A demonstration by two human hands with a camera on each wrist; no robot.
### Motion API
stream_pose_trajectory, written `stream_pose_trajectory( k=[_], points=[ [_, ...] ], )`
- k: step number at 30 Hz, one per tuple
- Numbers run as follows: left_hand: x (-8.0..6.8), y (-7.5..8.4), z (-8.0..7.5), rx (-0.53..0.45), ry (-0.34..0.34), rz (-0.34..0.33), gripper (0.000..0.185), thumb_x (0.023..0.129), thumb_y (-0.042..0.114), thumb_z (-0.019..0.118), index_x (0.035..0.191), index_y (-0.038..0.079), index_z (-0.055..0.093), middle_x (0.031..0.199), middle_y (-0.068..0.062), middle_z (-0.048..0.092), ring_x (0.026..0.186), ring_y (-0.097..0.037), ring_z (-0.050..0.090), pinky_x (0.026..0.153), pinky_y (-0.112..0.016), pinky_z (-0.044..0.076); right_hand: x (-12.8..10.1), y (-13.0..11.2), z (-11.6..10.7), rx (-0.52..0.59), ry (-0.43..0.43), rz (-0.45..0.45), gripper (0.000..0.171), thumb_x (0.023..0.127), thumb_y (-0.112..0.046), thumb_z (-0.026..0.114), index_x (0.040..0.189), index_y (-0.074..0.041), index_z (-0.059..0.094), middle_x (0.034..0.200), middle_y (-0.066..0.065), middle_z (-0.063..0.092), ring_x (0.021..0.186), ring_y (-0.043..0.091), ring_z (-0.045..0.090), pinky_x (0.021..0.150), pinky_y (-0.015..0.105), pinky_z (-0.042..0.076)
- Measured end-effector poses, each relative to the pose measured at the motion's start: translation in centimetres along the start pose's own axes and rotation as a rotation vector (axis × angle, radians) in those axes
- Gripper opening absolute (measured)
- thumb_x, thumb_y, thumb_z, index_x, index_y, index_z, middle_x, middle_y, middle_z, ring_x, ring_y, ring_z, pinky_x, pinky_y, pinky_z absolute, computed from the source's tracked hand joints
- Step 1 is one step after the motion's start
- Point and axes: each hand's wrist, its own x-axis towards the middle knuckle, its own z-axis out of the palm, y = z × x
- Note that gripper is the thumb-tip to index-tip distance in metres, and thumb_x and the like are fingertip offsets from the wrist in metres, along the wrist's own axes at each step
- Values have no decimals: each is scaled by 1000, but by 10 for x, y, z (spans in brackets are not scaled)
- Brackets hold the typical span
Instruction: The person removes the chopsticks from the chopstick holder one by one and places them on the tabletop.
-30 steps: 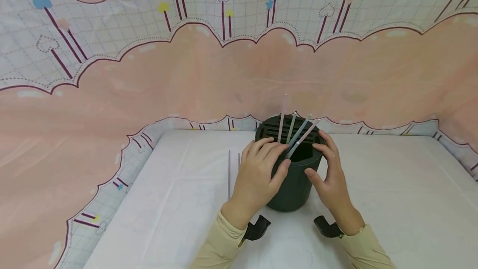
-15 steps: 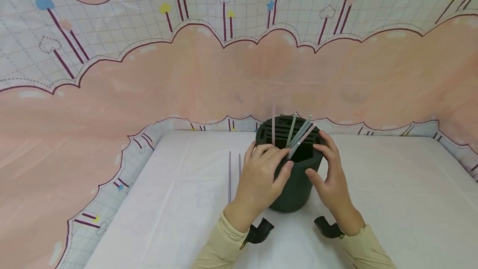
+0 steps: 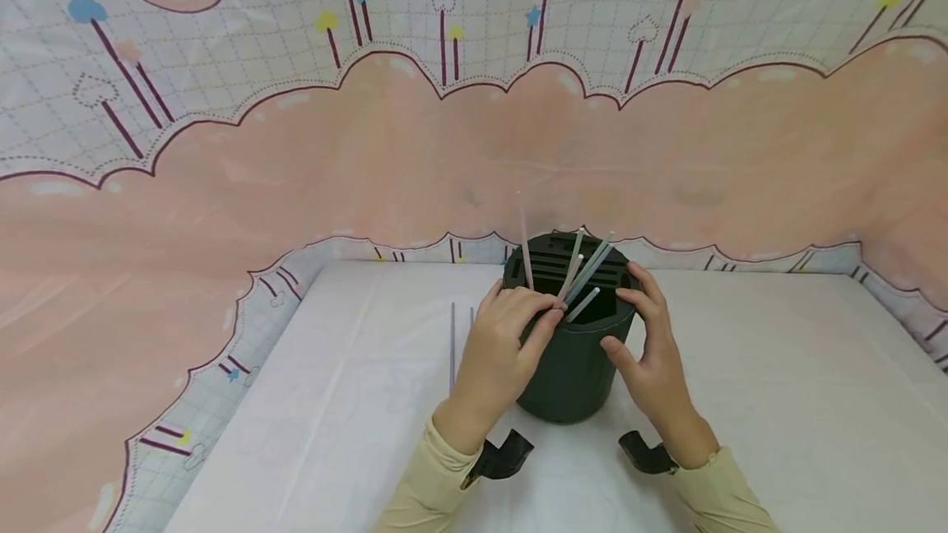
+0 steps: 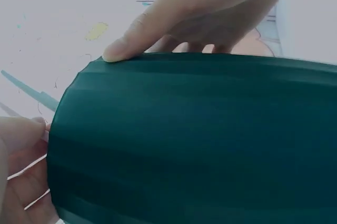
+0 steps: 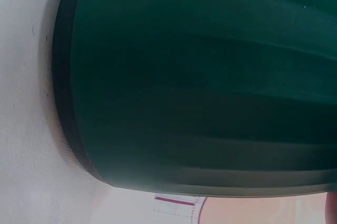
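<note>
A dark green round container (image 3: pixel 566 377) with a slotted part at the back of its top stands upright on the table. Several thin, straw-like pastel sticks (image 3: pixel 590 271) lean out of its opening. At the near left rim my left hand (image 3: pixel 492 352) pinches a pink straw-like stick (image 3: pixel 571 274) between thumb and forefinger. My right hand (image 3: pixel 655 360) holds the container's right side, fingers at the rim and thumb in front. In the left wrist view, the container's ribbed wall (image 4: pixel 184 139) hides most of the sticks. The right wrist view shows mainly its lower wall (image 5: pixel 200 87).
Two thin purplish sticks (image 3: pixel 453 352) lie on the white table (image 3: pixel 355 401), left of the container and partly behind my left hand. Black wrist mounts (image 3: pixel 507 457) sit below both hands. A patterned pink cloth (image 3: pixel 415 163) hangs behind the table.
The upright pale pink stick has swung left. The pinched pink stick has moved left, away from the bluish ones, and my left thumb and forefinger have closed together. My right hand keeps its hold.
</note>
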Motion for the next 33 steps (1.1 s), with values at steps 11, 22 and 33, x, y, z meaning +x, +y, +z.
stream_pose_trajectory(
  k=[11,22,33],
  points=[
    [2,5,-4,-195,9,-91,18,90,26,52,98,16,64,96,10,60,98,-6,51,105,-41,15,-1,3,1,17,4,-7,60,87,-42,53,120,7,41,141,21,24,130,34,19,100,57,17],
    [1,19,-5,-281,127,-44,15,90,17,54,102,13,63,98,5,59,92,-9,52,77,-28,45,-9,30,1,0,-19,8,60,85,-45,54,127,-4,41,144,8,22,131,30,19,102,52,20],
    [3,24,-24,-390,279,112,10,85,1,58,94,4,59,97,-5,60,90,-17,57,76,-30,49,-2,-2,-1,-4,-2,1,56,88,-36,54,121,6,39,140,21,24,130,35,20,100,55,19]
  ],
)
